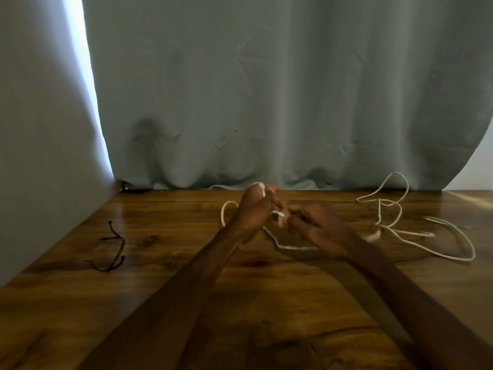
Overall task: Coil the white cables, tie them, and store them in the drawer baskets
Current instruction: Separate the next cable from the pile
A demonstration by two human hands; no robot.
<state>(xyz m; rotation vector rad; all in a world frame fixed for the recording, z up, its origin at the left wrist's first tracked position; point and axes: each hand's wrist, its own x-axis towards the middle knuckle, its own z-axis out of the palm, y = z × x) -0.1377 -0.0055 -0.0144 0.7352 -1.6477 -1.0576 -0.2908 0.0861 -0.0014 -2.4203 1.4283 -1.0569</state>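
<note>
A white cable (290, 247) lies on the wooden table and runs up into both hands. My left hand (253, 209) is raised near the table's far edge, closed with a loop of the cable over its fingers. My right hand (317, 225) sits just right of it, fingertips pinching the cable's white end between the two hands. More white cable (400, 209) lies in loose tangled loops at the right, one loop standing up against the curtain.
A thin black tie (117, 249) lies curled on the wooden table (186, 303) at the left. A grey-green curtain (266, 89) hangs behind the table's far edge. A pale wall (40, 156) borders the left side.
</note>
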